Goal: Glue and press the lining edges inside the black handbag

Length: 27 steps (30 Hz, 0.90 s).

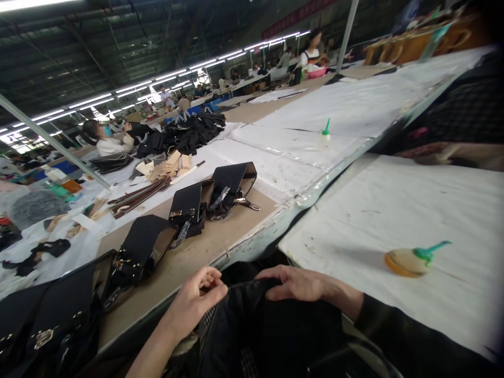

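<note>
Pinching the top edge of a black handbag [260, 325] with both hands, left [199, 299] and right [297, 283], while finished bags [189, 207] line the table [197, 257].

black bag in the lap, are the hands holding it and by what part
Yes. The left hand pinches the top edge of the black bag between thumb and fingertips; the right hand lies curled over that same edge.
</note>
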Motion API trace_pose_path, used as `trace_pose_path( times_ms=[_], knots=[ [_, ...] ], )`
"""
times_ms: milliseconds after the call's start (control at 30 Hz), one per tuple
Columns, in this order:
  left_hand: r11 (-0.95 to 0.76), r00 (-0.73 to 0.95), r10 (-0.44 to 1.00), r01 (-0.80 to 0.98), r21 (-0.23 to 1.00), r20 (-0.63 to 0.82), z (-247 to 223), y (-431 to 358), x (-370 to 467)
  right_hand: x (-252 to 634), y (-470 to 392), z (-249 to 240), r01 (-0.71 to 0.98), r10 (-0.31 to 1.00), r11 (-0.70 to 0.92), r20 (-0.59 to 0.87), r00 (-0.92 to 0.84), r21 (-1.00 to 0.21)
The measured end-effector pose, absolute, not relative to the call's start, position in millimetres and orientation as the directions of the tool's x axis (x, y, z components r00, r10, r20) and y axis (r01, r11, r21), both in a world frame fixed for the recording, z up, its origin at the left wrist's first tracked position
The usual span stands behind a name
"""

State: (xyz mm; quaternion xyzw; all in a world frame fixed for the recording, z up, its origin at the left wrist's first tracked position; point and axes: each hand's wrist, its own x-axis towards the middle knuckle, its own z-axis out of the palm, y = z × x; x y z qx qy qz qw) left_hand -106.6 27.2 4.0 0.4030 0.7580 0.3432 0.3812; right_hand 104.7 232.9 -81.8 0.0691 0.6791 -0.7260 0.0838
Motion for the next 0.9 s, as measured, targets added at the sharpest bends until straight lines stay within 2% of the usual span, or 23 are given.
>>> trace_pose_path(
  times_ms=[67,133,467,600,767,833,900],
  knots=[
    [0.437,-0.265,0.892,0.299,0.849,-0.366,2,35,-103,102,239,-85,0.202,-0.029,-0.044,-0.201,-0.979,-0.978],
    [0.463,-0.215,0.884,0.280,0.841,-0.415,1,42,-101,100,244,-89,0.187,-0.025,-0.024,-0.186,-0.982,-0.982],
    [0.544,-0.136,0.839,0.244,0.803,-0.527,-9,71,-108,91,271,-121,0.222,-0.023,0.025,-0.223,-0.975,-0.975],
    [0.572,-0.129,0.820,0.226,0.788,-0.558,-12,78,-111,92,272,-112,0.221,-0.014,0.110,-0.224,-0.974,-0.969],
    [0.563,-0.133,0.826,0.247,0.789,-0.548,-10,77,-110,93,271,-80,0.201,-0.038,0.349,-0.228,-0.973,-0.916],
    [0.557,-0.133,0.830,0.252,0.791,-0.542,-9,76,-110,90,269,-70,0.151,-0.058,0.299,-0.176,-0.983,-0.942],
    [0.559,-0.129,0.829,0.248,0.791,-0.545,-7,74,-109,83,263,-67,0.097,-0.048,0.176,-0.107,-0.993,-0.980]
  ],
)
